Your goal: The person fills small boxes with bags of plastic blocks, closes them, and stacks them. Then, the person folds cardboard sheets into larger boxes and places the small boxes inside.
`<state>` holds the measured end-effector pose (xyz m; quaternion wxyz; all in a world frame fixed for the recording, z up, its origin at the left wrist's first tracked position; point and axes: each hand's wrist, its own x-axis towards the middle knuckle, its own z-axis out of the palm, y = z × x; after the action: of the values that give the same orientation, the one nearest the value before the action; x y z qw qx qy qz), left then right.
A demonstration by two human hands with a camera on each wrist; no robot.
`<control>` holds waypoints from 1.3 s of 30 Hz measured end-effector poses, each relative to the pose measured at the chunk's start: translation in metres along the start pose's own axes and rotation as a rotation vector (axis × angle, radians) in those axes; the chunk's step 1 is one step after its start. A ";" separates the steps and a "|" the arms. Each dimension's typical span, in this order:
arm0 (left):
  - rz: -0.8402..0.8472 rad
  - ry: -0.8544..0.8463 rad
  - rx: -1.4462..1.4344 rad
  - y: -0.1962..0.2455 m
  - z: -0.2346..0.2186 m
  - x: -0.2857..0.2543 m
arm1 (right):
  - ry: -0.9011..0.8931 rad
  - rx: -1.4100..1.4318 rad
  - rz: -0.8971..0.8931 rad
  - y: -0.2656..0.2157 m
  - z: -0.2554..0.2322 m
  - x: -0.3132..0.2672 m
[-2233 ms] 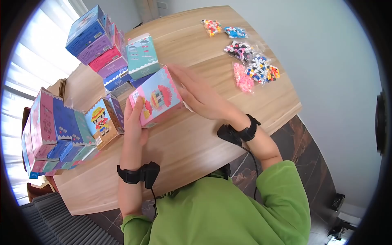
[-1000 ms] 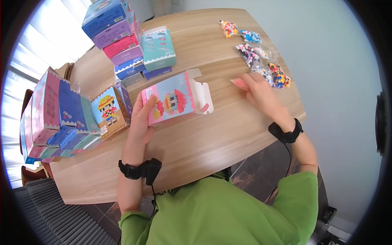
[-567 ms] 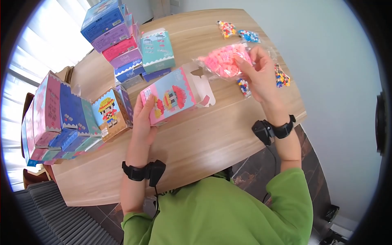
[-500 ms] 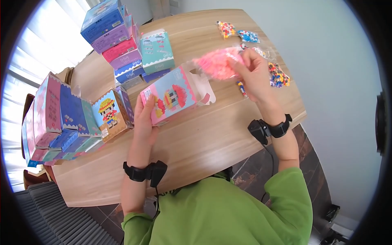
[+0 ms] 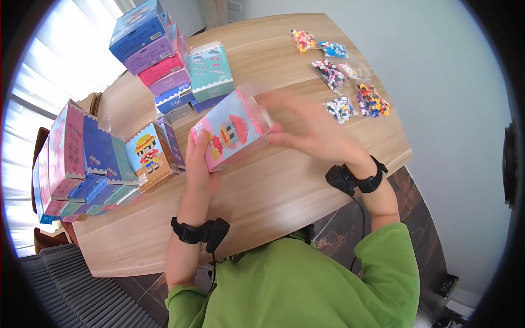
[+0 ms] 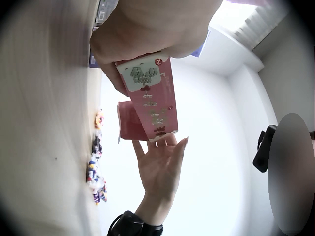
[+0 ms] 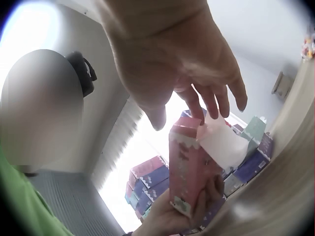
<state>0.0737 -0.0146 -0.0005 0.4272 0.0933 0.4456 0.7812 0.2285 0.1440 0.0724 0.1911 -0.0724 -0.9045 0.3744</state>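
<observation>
My left hand [image 5: 198, 161] grips a pink and light-blue toy-brick box [image 5: 232, 128] by its lower end, thumb on the printed front. The box is tilted over the table with its top end open to the right. My right hand [image 5: 309, 126], blurred in the head view, is at that open end. In the right wrist view its fingers [image 7: 209, 103] are spread and slightly bent just over the box mouth, with a pale flap [image 7: 226, 150] folded out beneath them. The left wrist view shows the box's pink side [image 6: 160, 101] with printed assembly steps. The inside of the box is hidden.
Several bags of small bricks [image 5: 328, 74] lie at the table's right side. Stacked boxes [image 5: 156, 54] stand at the back left, a teal box [image 5: 212, 71] beside them. More boxes [image 5: 82, 153] and a brown box [image 5: 146, 153] line the left edge.
My right hand took a bag of pink bricks from the right and brought it left to the box's open end; the bag is now out of sight. My left hand kept the box.
</observation>
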 end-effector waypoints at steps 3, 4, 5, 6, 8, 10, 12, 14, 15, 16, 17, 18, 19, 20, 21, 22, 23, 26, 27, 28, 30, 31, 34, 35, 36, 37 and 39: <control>-0.044 -0.065 -0.022 0.002 -0.004 -0.002 | 0.236 -0.058 0.034 0.010 -0.003 0.005; -0.053 -0.091 -0.008 0.003 -0.003 -0.003 | 0.119 0.004 0.070 0.009 -0.003 0.006; -0.049 -0.088 -0.013 0.003 0.000 -0.003 | 0.004 0.065 0.106 0.008 -0.003 0.007; -0.045 -0.085 -0.019 0.002 0.003 -0.004 | -0.111 0.126 0.142 0.007 -0.003 0.009; -0.043 -0.088 -0.034 0.003 0.006 -0.004 | 0.009 0.105 0.034 0.004 0.015 0.007; -0.050 -0.096 -0.051 0.003 0.006 -0.006 | 0.093 0.108 -0.106 0.000 0.028 0.003; -0.051 -0.072 -0.085 -0.002 0.003 -0.001 | 0.122 0.051 -0.182 0.004 0.038 0.000; -0.037 -0.038 -0.064 -0.002 0.002 -0.001 | 0.137 0.029 -0.202 0.013 0.045 0.000; -0.027 -0.022 -0.029 -0.002 0.003 -0.001 | 0.139 0.029 -0.178 0.022 0.042 0.001; -0.020 -0.008 0.004 -0.001 0.004 -0.002 | 0.140 0.026 -0.151 0.029 0.040 0.003; -0.009 -0.010 -0.039 0.001 0.004 -0.004 | 0.204 0.387 0.053 0.034 0.038 0.006; -0.001 -0.015 -0.080 0.004 0.006 -0.005 | 0.268 0.744 0.262 0.039 0.035 0.010; 0.009 -0.022 -0.121 0.006 0.007 -0.006 | 0.331 1.099 0.474 0.041 0.032 0.012; 0.007 -0.050 -0.118 0.006 0.007 -0.005 | 0.208 1.294 0.625 0.035 0.030 0.012; 0.004 -0.078 -0.114 0.005 0.005 -0.005 | 0.140 1.389 0.626 0.034 0.032 0.010; 0.001 -0.108 -0.110 0.005 0.005 -0.004 | 0.071 1.482 0.626 0.034 0.034 0.007; 0.038 -0.077 -0.073 0.003 0.006 -0.004 | -0.003 1.573 0.627 0.033 0.035 0.006; 0.112 -0.003 0.013 -0.003 0.007 -0.006 | 0.013 1.554 0.235 0.015 0.033 0.009; 0.120 -0.002 0.028 -0.004 0.007 -0.005 | 0.011 1.402 0.238 0.011 0.034 0.011; 0.130 -0.003 0.043 -0.004 0.008 -0.004 | 0.009 1.248 0.239 0.009 0.035 0.014; 0.137 0.007 0.053 -0.005 0.012 -0.004 | 0.056 0.966 0.180 0.008 0.040 0.018; 0.139 0.014 0.057 -0.005 0.014 -0.004 | 0.103 0.838 0.125 0.012 0.046 0.017; 0.158 -0.015 0.048 -0.003 0.010 -0.006 | 0.129 0.936 0.186 0.009 0.045 0.017; 0.157 -0.024 0.052 -0.002 0.011 -0.006 | 0.120 1.050 0.245 0.007 0.044 0.017; 0.156 -0.033 0.056 -0.001 0.012 -0.007 | 0.131 1.024 0.228 0.007 0.046 0.017; 0.156 -0.042 0.058 0.000 0.013 -0.007 | 0.141 0.997 0.210 0.008 0.050 0.018; 0.173 -0.032 0.067 -0.004 0.013 -0.005 | 0.162 0.945 0.194 0.012 0.054 0.020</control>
<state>0.0856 -0.0098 0.0054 0.3619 0.1579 0.4548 0.7983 0.1882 0.1227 0.0345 0.2371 -0.0908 -0.6069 0.7531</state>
